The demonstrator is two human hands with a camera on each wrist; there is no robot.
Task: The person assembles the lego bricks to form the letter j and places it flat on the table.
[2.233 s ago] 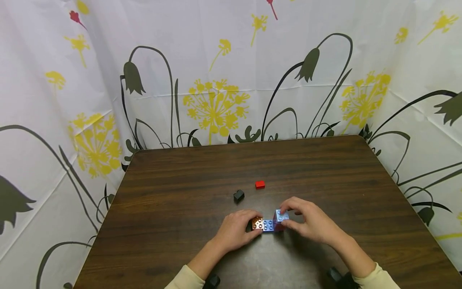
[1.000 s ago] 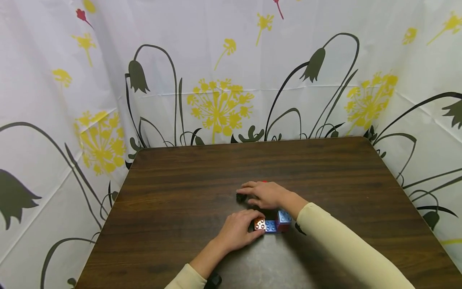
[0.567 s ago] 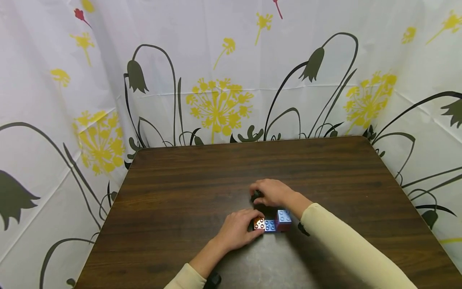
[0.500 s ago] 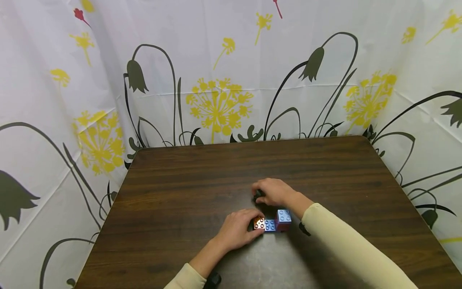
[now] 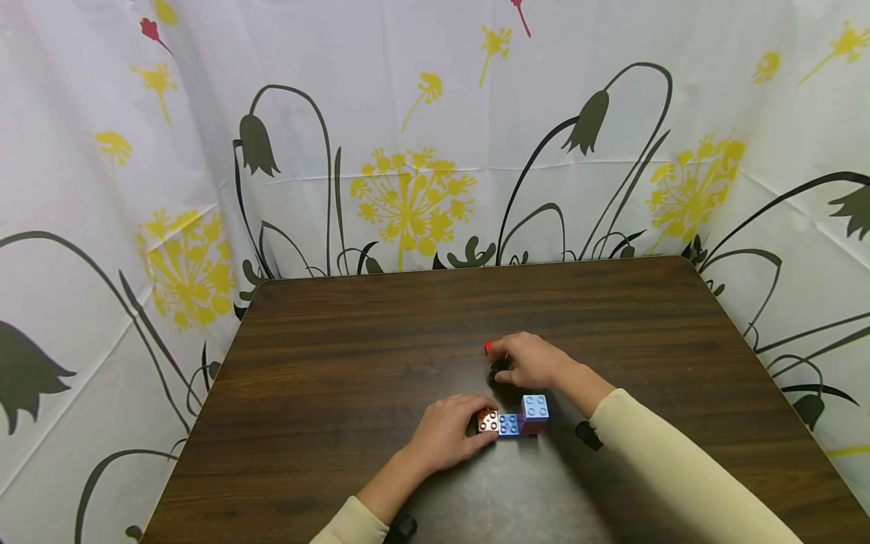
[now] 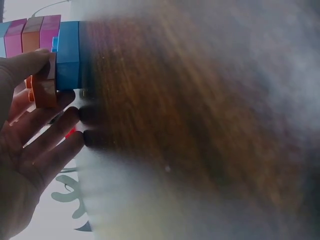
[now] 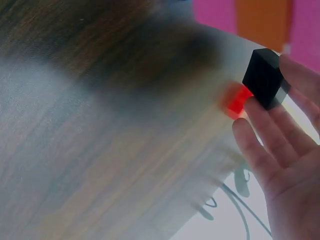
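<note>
My left hand [image 5: 448, 434] grips the orange brick [image 5: 488, 421] between thumb and fingers. That brick sits on the left end of a blue base brick [image 5: 508, 425]. On the right end rises a stack whose top is a light blue brick [image 5: 535, 406]; the left wrist view shows pink and orange layers under it. Beyond this build, my right hand [image 5: 533, 361] pinches a black brick [image 7: 263, 77], partly covered by the fingers. Just behind that hand lies a red brick [image 7: 239, 102], half hidden in the head view.
Everything stands on a dark wood-grain table [image 5: 340, 340]. A white curtain [image 5: 435, 113] printed with flowers hangs behind its far edge and at both sides. Dark bands show at both wrists.
My right hand has left the tall stack, reached over to the black brick, taken hold of it and brought it rightward. The left hand keeps its grip on the orange brick.
</note>
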